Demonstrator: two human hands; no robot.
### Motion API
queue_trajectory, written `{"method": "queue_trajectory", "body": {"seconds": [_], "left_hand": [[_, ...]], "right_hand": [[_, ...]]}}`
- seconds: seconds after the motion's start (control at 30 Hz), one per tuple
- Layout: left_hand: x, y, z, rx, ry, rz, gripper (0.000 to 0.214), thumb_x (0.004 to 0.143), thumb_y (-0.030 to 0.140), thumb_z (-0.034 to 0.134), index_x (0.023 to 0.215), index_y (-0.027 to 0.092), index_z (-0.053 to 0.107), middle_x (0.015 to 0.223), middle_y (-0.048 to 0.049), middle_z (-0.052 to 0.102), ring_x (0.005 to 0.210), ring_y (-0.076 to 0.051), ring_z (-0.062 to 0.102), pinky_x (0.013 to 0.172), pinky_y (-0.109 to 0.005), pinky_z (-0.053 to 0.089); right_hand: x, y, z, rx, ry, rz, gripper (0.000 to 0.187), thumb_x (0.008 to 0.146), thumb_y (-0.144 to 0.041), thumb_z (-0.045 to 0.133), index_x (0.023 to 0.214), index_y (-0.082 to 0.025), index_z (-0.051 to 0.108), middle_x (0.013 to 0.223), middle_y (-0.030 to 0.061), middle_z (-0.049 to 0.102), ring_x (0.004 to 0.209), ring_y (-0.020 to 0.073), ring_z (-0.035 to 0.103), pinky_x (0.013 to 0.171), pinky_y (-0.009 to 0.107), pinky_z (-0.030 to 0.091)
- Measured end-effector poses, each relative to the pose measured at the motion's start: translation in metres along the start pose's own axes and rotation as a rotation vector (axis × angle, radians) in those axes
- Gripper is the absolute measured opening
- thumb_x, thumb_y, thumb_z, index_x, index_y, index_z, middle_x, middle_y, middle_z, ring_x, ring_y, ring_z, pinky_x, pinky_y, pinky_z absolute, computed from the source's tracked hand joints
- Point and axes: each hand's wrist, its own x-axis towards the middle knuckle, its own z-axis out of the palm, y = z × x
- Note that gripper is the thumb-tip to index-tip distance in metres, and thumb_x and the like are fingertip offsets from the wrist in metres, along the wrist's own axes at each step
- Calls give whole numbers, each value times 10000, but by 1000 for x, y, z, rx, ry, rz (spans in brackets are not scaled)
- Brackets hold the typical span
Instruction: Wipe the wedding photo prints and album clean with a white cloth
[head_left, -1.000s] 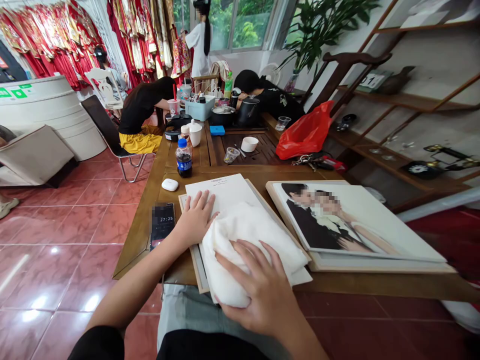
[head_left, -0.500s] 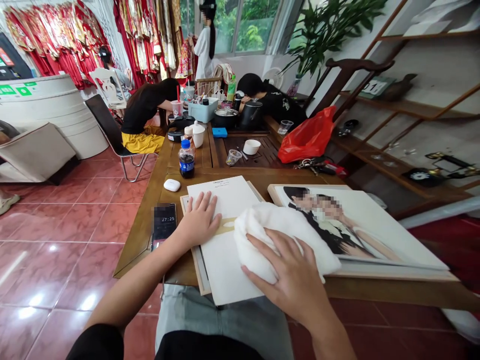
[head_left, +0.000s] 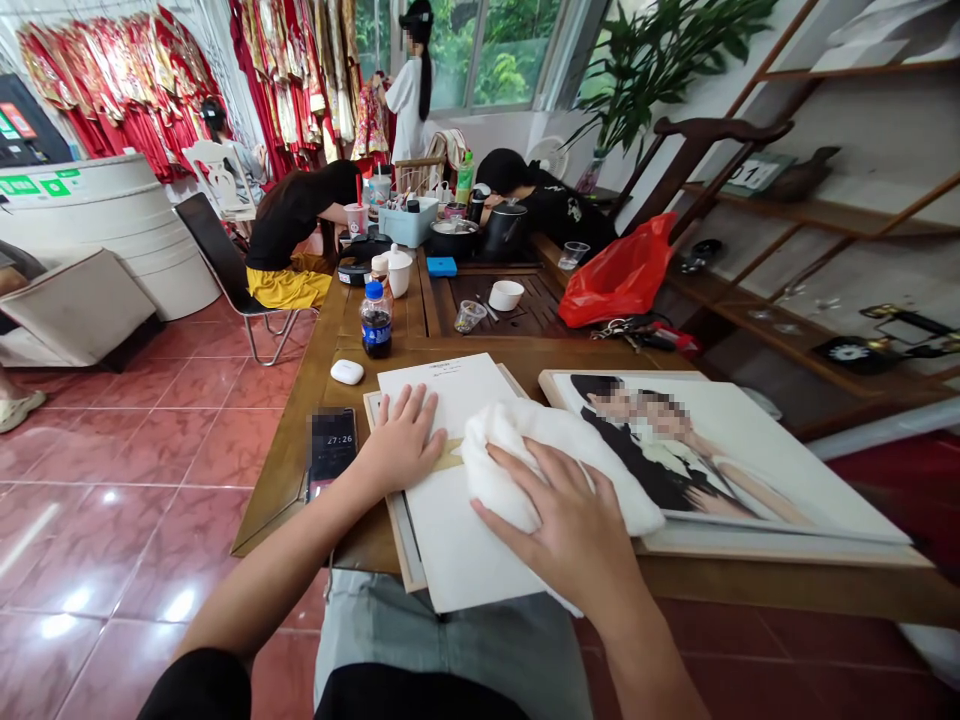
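My left hand [head_left: 401, 440] lies flat with its fingers apart on a white sheet [head_left: 448, 395], which rests on a light wood-edged board [head_left: 397, 500]. My right hand [head_left: 559, 520] presses a bunched white cloth [head_left: 510, 450] down over the sheet, with its fingers spread on top. The cloth's right end reaches onto a large mounted wedding photo [head_left: 772, 470], whose wooden-edged panel lies to the right. A smartphone [head_left: 331, 450] lies face up just left of my left hand, showing a timer.
A white earbud case [head_left: 346, 372], a cola bottle [head_left: 376, 325] and a wooden tea tray [head_left: 510, 300] stand farther along the wooden table [head_left: 300, 470]. A red plastic bag [head_left: 619, 275] and keys lie beyond the photo. Two people lean over the table's far end.
Since a second ago, the cloth and my right hand have moved up and right, uncovering the lower sheet and overlapping the photo. My left hand has stayed in place.
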Motion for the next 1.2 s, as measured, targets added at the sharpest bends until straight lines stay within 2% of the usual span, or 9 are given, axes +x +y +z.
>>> {"method": "queue_trajectory", "body": {"seconds": [0.1, 0.37, 0.47, 0.6, 0.67, 0.87, 0.93, 1.03, 1.2], "left_hand": [[0, -1, 2, -6, 19, 10, 591, 1055, 417, 279, 1561, 112, 300, 1657, -150, 218, 1544, -329, 148, 1233, -576, 158], [0, -6, 5, 14, 5, 40, 620, 1002, 327, 366, 1581, 135, 257, 1665, -153, 177, 1548, -333, 118, 1227, -579, 170], [0, -4, 3, 6, 4, 27, 601, 1024, 351, 342, 1573, 118, 275, 1663, -154, 190, 1547, -333, 124, 1233, -573, 162], [1, -2, 1, -6, 20, 11, 580, 1057, 402, 282, 1563, 121, 299, 1661, -140, 210, 1548, -321, 131, 1239, -565, 140], [1, -1, 1, -7, 11, 10, 589, 1060, 411, 275, 1565, 109, 291, 1664, -141, 199, 1549, -320, 123, 1242, -560, 125], [0, -3, 0, 2, -10, 13, 592, 1042, 363, 305, 1573, 105, 266, 1669, -146, 173, 1550, -326, 113, 1240, -567, 131], [0, -3, 0, 6, -22, 20, 601, 1028, 337, 330, 1577, 104, 256, 1671, -146, 165, 1551, -324, 105, 1242, -562, 127], [1, -3, 0, -5, -27, 16, 598, 1036, 353, 308, 1578, 107, 253, 1673, -141, 162, 1553, -320, 96, 1244, -562, 117], [1, -1, -2, -27, -22, 2, 604, 1054, 420, 267, 1572, 109, 273, 1672, -137, 171, 1554, -316, 93, 1247, -562, 93]], "right_hand": [[4, -1, 3, -24, 3, -12, 515, 948, -557, 510, 1370, -272, 588, 1347, 141, 608, 1219, 341, 549, 984, 557, 382], [13, -3, 0, 78, -105, -232, 572, 884, -546, 606, 1387, -273, 587, 1371, 131, 594, 1279, 338, 503, 1033, 541, 346], [14, -4, 3, 72, -65, -160, 529, 891, -531, 595, 1355, -277, 606, 1359, 123, 597, 1258, 326, 526, 1011, 521, 365], [15, -8, 10, -10, 76, 63, 491, 917, -534, 550, 1315, -258, 632, 1308, 133, 624, 1195, 340, 570, 961, 523, 395], [16, -9, 12, -44, 115, 108, 494, 925, -536, 541, 1313, -245, 633, 1293, 145, 631, 1175, 345, 580, 940, 521, 401], [17, -3, 8, 35, -3, -167, 504, 914, -509, 571, 1340, -244, 618, 1334, 148, 606, 1244, 343, 541, 999, 533, 343], [17, -1, 8, 62, -35, -207, 513, 907, -509, 581, 1351, -255, 608, 1346, 142, 600, 1268, 332, 526, 1019, 528, 332], [16, -2, 10, 60, -2, -149, 509, 901, -532, 577, 1334, -268, 615, 1347, 134, 601, 1260, 318, 536, 1020, 517, 343], [17, -7, 14, -31, 99, 93, 514, 913, -559, 543, 1327, -265, 624, 1307, 142, 620, 1197, 338, 576, 970, 523, 394]]}}
